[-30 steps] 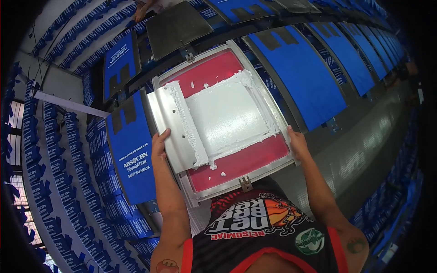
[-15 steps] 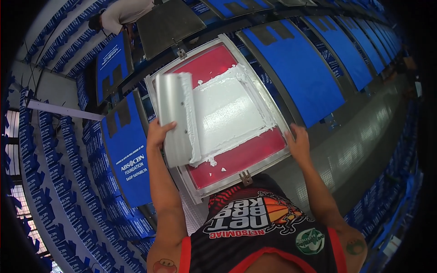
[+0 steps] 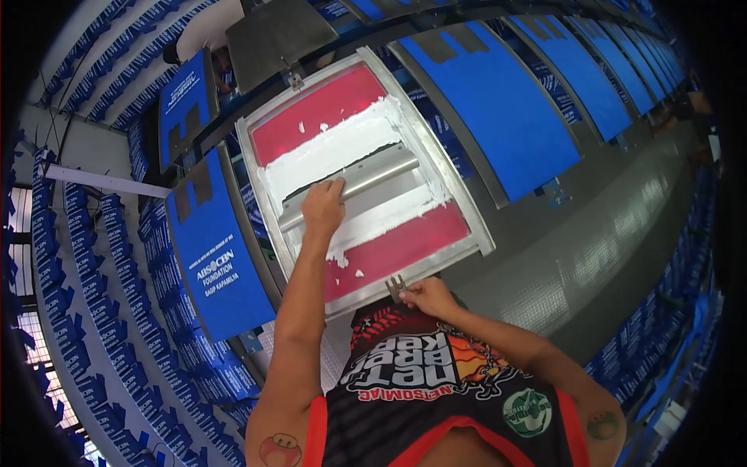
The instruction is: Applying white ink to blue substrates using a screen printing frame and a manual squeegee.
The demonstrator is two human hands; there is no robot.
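Squeegee (image 3: 375,173): L grip (image 3: 323,205), long axis lwr-L to upr-R.

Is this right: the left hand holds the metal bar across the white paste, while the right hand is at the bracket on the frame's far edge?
Not quite. The head view shows the right hand at the bracket on the near edge of the frame, not the far one. The left hand does hold the metal bar across the white paste.

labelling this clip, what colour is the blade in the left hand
The blade is silvery grey; it shows in the head view.
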